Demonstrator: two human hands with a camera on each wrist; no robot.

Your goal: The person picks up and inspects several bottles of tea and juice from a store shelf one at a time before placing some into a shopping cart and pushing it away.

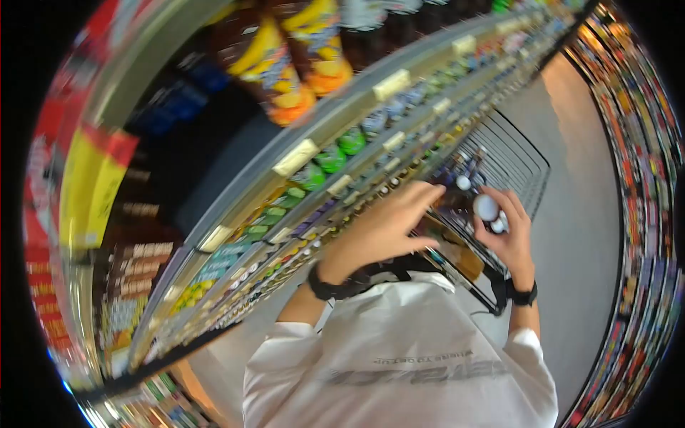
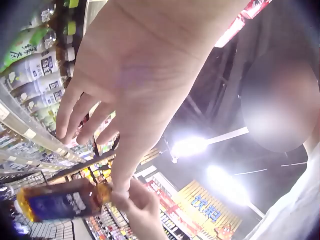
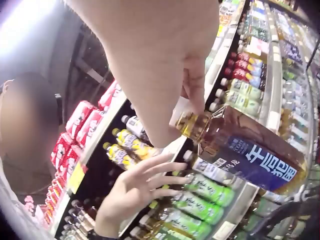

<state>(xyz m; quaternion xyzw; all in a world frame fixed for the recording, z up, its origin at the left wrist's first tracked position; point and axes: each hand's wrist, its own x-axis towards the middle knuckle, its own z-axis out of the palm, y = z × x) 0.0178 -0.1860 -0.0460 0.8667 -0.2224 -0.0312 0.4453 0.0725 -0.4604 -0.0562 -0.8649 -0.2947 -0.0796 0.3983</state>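
Observation:
My right hand (image 1: 515,242) grips a tea bottle (image 3: 255,152) by its neck and white cap (image 1: 486,207). Amber liquid and a dark blue label show in both wrist views. From the head view the bottle hangs over the shopping cart (image 1: 548,171), its body mostly hidden under the cap. My left hand (image 1: 389,225) is to the left of it, fingers spread and holding nothing. In the right wrist view, that left hand's fingers overlap green-labelled bottles (image 3: 197,205) on the shelf.
Shelves of drinks (image 1: 307,175) run along my left, with large orange-labelled bottles (image 1: 314,50) on top. More bottles (image 1: 464,183) lie in the cart, near a brown cardboard piece (image 1: 464,260). Grey floor (image 1: 578,214) lies right of the cart, before another stocked shelf (image 1: 653,178).

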